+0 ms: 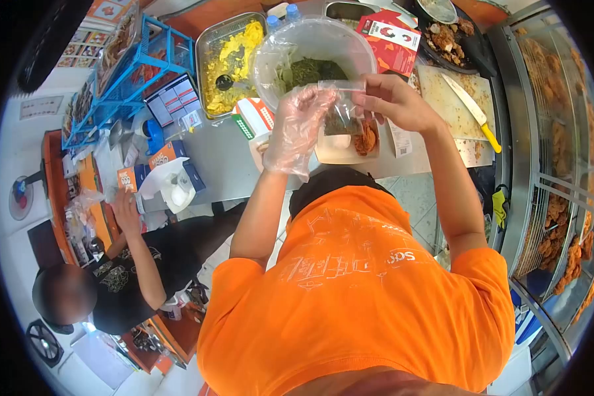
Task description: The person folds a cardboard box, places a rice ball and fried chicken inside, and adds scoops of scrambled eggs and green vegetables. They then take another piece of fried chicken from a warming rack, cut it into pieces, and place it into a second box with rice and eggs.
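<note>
My left hand [298, 127] wears a loose clear plastic glove and pinches the left side of a small clear plastic bag [342, 109] with dark green leaves in it. My bare right hand [391, 99] grips the bag's top right edge. The bag hangs above an open white food box [345, 144] holding a fried orange piece. Just beyond the hands stands a large clear tub of chopped greens [310, 58].
A metal tray of yellow food [232, 56] and a blue wire rack [133, 69] stand to the left. A red carton [393, 36], a cutting board with a yellow-handled knife [474, 107] and a glass case of fried chicken [561, 198] lie right. A person in black [135, 261] works at left.
</note>
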